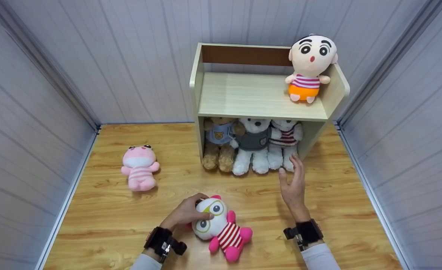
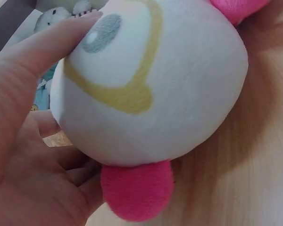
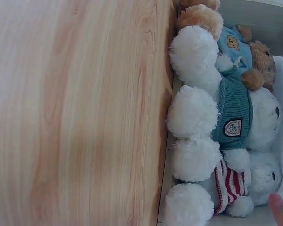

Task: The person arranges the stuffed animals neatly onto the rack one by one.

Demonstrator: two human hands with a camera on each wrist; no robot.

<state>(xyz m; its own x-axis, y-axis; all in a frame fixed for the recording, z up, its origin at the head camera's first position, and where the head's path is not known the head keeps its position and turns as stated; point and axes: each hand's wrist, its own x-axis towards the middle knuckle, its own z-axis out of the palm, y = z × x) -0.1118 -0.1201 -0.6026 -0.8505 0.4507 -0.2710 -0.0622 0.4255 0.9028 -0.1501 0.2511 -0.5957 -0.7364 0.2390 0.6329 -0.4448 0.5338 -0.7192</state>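
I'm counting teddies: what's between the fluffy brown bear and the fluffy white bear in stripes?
Another fluffy white bear, in a dark sweater with a badge; the head view shows it.

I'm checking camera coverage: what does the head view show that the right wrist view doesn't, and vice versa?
Only the head view: orange-shorts doll, pink plush, and left hand gripping the white-headed plush.

Only the right wrist view: most of the head of the brown bear, largely hidden in the head view.

Both: that bear's body, two white bears, and parts of the shelf, wooden surface and right hand.
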